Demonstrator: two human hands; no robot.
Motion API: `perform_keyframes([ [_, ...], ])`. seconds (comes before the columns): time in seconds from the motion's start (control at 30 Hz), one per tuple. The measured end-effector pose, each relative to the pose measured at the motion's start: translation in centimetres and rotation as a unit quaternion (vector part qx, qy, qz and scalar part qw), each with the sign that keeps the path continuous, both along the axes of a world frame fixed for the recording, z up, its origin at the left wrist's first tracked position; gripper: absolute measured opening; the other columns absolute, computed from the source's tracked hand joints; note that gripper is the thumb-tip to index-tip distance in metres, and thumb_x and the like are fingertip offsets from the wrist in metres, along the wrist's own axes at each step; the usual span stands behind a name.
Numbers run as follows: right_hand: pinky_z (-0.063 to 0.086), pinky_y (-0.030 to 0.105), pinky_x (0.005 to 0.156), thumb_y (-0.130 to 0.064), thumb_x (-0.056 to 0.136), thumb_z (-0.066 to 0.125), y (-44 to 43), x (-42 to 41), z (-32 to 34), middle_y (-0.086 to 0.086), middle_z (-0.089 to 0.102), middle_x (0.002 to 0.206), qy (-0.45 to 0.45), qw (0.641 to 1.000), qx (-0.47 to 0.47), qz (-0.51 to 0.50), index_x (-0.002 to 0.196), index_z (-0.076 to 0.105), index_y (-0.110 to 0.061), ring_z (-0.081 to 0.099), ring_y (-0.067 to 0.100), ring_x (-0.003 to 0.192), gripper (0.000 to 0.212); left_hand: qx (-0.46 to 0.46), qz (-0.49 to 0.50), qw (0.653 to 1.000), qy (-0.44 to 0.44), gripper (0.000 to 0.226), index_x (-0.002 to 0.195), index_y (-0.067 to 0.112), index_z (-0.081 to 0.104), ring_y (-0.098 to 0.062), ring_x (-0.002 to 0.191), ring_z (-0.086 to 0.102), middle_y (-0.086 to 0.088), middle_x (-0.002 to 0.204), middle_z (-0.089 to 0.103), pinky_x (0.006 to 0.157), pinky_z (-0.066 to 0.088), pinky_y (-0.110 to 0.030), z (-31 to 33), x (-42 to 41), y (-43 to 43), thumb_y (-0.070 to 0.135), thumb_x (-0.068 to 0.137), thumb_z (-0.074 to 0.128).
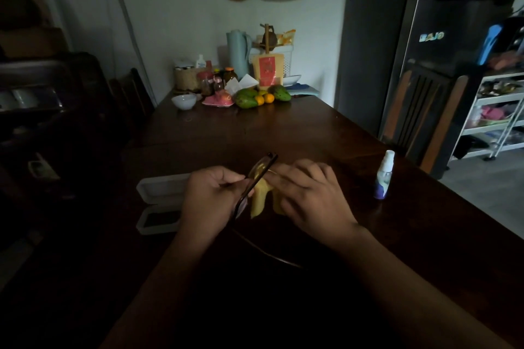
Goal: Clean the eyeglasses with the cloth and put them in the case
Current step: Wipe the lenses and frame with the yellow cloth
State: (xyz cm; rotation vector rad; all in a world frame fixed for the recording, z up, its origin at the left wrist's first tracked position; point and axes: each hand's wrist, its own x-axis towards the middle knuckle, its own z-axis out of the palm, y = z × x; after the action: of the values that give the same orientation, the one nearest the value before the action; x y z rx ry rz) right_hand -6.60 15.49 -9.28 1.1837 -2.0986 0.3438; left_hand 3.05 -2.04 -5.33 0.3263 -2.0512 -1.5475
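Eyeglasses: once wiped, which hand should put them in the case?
Left. The left hand grips the eyeglasses, and the open case lies right beside it; the right hand holds the cloth.

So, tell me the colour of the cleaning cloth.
Yellow; the cloth shows in the head view.

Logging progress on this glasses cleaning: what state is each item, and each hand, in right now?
eyeglasses: held above the table, not in the case
cloth: folded over a lens
case: open, lying on the table
spray bottle: upright, cap on, untouched
left hand: grips the eyeglasses
right hand: pinches the cloth onto the lens
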Motion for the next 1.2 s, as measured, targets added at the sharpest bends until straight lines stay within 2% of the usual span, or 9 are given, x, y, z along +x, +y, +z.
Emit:
perform_keyframes([
  [0.1,0.044,0.045,0.09,-0.034,0.091,0.051,-0.8,0.5,-0.2,-0.006,0.052,0.146,0.008,1.0,0.003,0.013,0.144,0.049,-0.029,0.046,0.024,0.12,0.052,-0.01,0.016,1.0,0.01,0.013,0.068,0.008,0.075,-0.007,0.048,0.062,-0.008,0.058,0.072,0.042,0.042,-0.014,0.1,0.0,0.1,0.003,0.079,0.072],
  [0.2,0.042,0.043,0.091,-0.033,0.092,0.054,-0.9,0.5,-0.2,-0.01,0.048,0.15,0.018,0.999,0.021,0.019,0.147,0.045,-0.031,0.047,0.021,0.12,0.056,0.019,0.025,0.999,0.02,0.016,0.067,0.008,0.075,-0.005,0.046,0.062,-0.009,0.058,0.072,0.041,0.042,-0.014,0.4,0.2,-0.2,0.0,0.079,0.071],
  [0.33,0.041,0.045,0.091,-0.034,0.088,0.053,-0.4,0.3,-0.1,-0.011,0.048,0.15,0.023,1.0,0.008,-0.01,0.147,0.046,-0.033,0.048,0.021,0.122,0.06,0.033,0.014,0.999,0.021,0.016,0.067,0.013,0.076,-0.026,0.057,0.068,-0.016,0.063,0.073,0.055,0.05,-0.029,0.6,0.4,-0.6,0.002,0.078,0.074],
  [0.43,0.036,0.045,0.092,-0.038,0.088,0.054,-1.0,0.8,-0.1,-0.009,0.045,0.152,0.02,0.999,-0.019,-0.027,0.147,0.044,-0.03,0.046,0.023,0.123,0.06,0.024,0.006,0.999,0.028,0.019,0.065,0.012,0.076,-0.017,0.052,0.065,-0.014,0.061,0.072,0.047,0.046,-0.02,0.7,0.4,-0.4,0.0,0.079,0.072],
  [0.57,0.038,0.043,0.092,-0.037,0.089,0.052,-1.2,1.0,-0.2,-0.009,0.044,0.152,0.018,1.0,-0.012,-0.001,0.147,0.043,-0.029,0.045,0.023,0.121,0.06,0.038,0.003,0.999,0.035,0.016,0.067,0.008,0.076,-0.011,0.049,0.065,-0.011,0.059,0.073,0.042,0.046,-0.016,0.7,0.5,-0.3,-0.002,0.079,0.073],
  [0.8,0.034,0.045,0.092,-0.038,0.086,0.053,-0.6,0.7,0.0,-0.013,0.037,0.157,0.039,0.998,-0.037,-0.034,0.149,0.042,-0.033,0.046,0.022,0.124,0.064,0.076,-0.016,0.994,0.082,0.019,0.07,0.012,0.074,-0.016,0.06,0.074,-0.008,0.066,0.076,0.05,0.055,-0.02,0.8,0.4,-0.3,-0.003,0.081,0.073],
  [1.0,0.035,0.042,0.096,-0.033,0.091,0.053,-1.0,0.6,-0.5,-0.011,0.032,0.157,0.064,0.997,-0.025,0.039,0.153,0.029,-0.029,0.043,0.021,0.12,0.067,-0.024,-0.011,0.992,0.124,0.008,0.077,0.009,0.076,-0.011,0.066,0.072,-0.001,0.074,0.078,0.06,0.053,-0.019,1.0,0.7,-0.6,0.001,0.079,0.077],
  [1.1,0.034,0.044,0.091,-0.032,0.091,0.054,-0.3,-0.2,-0.4,-0.013,0.03,0.158,0.106,0.994,-0.026,0.013,0.154,0.03,-0.032,0.043,0.02,0.119,0.068,-0.042,-0.02,0.989,0.142,0.009,0.078,0.009,0.076,-0.005,0.067,0.072,0.003,0.077,0.078,0.062,0.052,-0.015,1.3,1.0,-0.4,0.0,0.078,0.077],
  [1.2,0.034,0.046,0.091,-0.033,0.092,0.055,-0.4,-0.2,-0.4,-0.012,0.03,0.158,0.124,0.99,-0.074,-0.007,0.154,0.029,-0.032,0.042,0.022,0.122,0.067,-0.062,-0.025,0.984,0.164,0.011,0.079,0.011,0.076,0.002,0.065,0.07,0.008,0.079,0.078,0.059,0.048,-0.01,1.7,1.3,-0.1,0.0,0.077,0.078],
])
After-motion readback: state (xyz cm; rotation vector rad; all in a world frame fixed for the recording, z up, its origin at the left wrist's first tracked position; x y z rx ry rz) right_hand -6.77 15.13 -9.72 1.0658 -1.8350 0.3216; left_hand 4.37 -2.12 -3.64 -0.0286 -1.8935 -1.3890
